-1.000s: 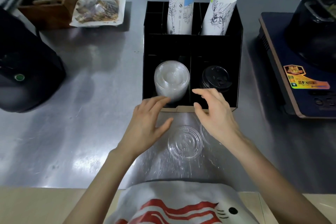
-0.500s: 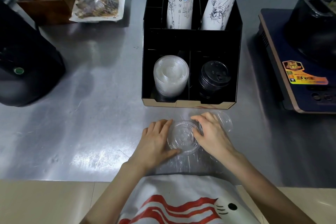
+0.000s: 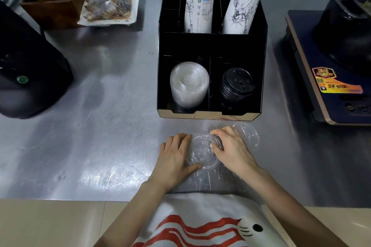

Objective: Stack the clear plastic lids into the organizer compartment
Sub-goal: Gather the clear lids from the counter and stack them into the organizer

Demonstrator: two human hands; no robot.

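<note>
left hand (image 3: pixel 174 157) + right hand (image 3: pixel 232 149): fingers cupped around clear lid (image 3: pixel 202 151) | just before black organizer (image 3: pixel 212 46) (lid flat on counter (image 3: pixel 100 126))

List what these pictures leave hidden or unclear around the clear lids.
- Head view: count in the clear lid stack; lids blur together.
- Second loose lid: partly hidden by the right hand.
- Whether the lid between both hands is single; transparency.
- Left hand: fingertips' grip unclear.

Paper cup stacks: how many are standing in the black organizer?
2. One stack stands in the organizer's back row at the middle, the other to its right, leaning right.
</note>
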